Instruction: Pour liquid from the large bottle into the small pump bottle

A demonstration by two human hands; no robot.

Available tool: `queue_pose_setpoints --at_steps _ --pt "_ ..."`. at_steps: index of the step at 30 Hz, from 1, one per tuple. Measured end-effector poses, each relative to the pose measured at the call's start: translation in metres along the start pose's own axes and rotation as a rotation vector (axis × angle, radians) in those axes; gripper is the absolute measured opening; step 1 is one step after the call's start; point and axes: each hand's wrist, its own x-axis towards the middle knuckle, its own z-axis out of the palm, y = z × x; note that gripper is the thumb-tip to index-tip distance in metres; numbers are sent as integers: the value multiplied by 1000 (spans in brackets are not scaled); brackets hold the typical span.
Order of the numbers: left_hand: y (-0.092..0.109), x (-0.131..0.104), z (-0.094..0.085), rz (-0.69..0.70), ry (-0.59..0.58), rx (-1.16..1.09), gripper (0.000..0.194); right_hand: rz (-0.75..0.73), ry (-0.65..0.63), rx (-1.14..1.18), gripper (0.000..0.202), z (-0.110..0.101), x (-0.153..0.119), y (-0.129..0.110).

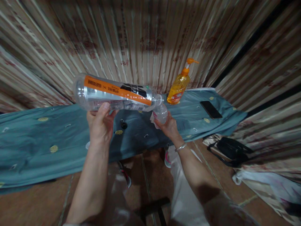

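A large clear plastic bottle (113,92) with an orange and silver label lies tilted sideways in the air, its uncapped mouth to the right. My left hand (101,124) grips it from below near its base, thumb on the label. My right hand (168,125) is wrapped round a small clear plastic bottle (161,113), whose top meets the large bottle's mouth. A pinkish-white scrap, perhaps a label or paper, shows beside the small bottle. Whether liquid passes between the two bottles I cannot make out.
Upright on the teal cloth (66,135) stands an orange pump bottle (178,86). A black phone (211,109) lies to its right, and a small black cap-like object (124,125) lies in front. On the tiled floor at right rests a black bag (231,150). Curtains hang behind.
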Motion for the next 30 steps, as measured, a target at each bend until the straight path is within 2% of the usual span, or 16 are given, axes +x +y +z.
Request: queue_pose_setpoints --at_steps 7,30 --pt "1 1 -1 -24 51 -5 51 -2 22 -18 69 3 0 2" --pt "5 -1 4 -46 72 -20 52 6 12 -43 68 2 -1 -1"
